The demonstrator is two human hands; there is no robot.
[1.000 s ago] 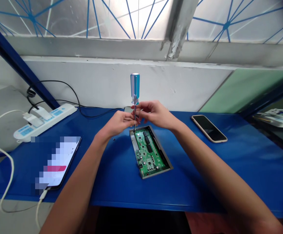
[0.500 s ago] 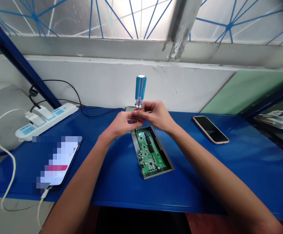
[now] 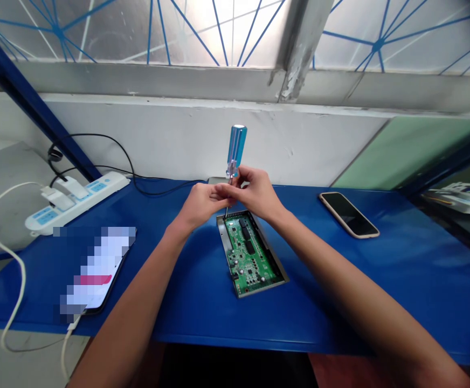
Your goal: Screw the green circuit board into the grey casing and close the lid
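Note:
A screwdriver with a clear blue handle [image 3: 236, 151] stands tilted above the table, its thin steel shaft reaching down to the far left corner of a green circuit board [image 3: 251, 253]. That board lies in an open grey metal casing [image 3: 255, 242]. My right hand [image 3: 255, 193] pinches the shaft just below the handle. My left hand [image 3: 202, 205] comes in from the other side, its fingertips closed around the shaft lower down. Both hands are just above the casing's far end. The exact tip contact is hidden by its small size.
The blue table [image 3: 202, 318] has a front edge close to me. A smartphone with a blurred screen [image 3: 97, 269] lies left on a white charging cable, beside a white power strip [image 3: 77, 202]. A dark phone [image 3: 348, 214] lies at right. A wall stands behind.
The screwdriver handle has leaned from nearly upright toward the right, and both hands have stayed around the shaft. The view has shifted slightly.

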